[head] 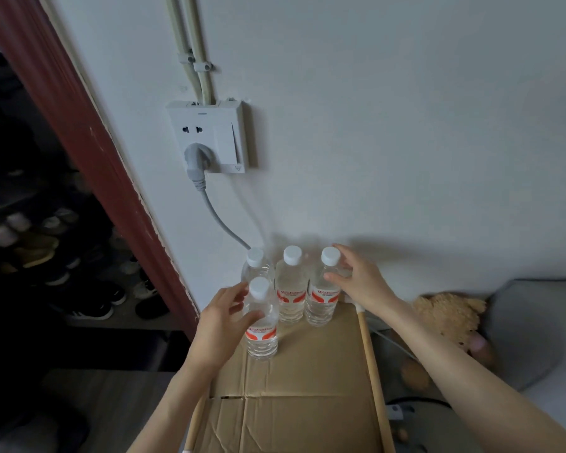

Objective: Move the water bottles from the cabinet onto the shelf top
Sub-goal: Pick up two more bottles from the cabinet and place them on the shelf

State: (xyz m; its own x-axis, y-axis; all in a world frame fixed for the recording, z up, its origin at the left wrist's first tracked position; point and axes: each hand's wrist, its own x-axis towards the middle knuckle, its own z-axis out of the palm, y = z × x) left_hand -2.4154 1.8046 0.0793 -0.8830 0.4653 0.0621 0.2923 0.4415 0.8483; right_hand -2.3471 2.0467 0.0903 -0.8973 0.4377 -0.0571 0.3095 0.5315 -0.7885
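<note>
STEP: setting down | ITEMS: four clear plastic white-capped water bottles [291, 284] upright on cardboard-covered shelf top [307, 371] | GRIP: left hand [223, 317] loosely cupping front bottle [261, 322]; right hand [361, 279] half-open, fingertips on right bottle [322, 289] | NEXT: probably release, fetch more from cabinet.

red "Wahaha" on bottle labels [261, 333], partly blurred
</note>
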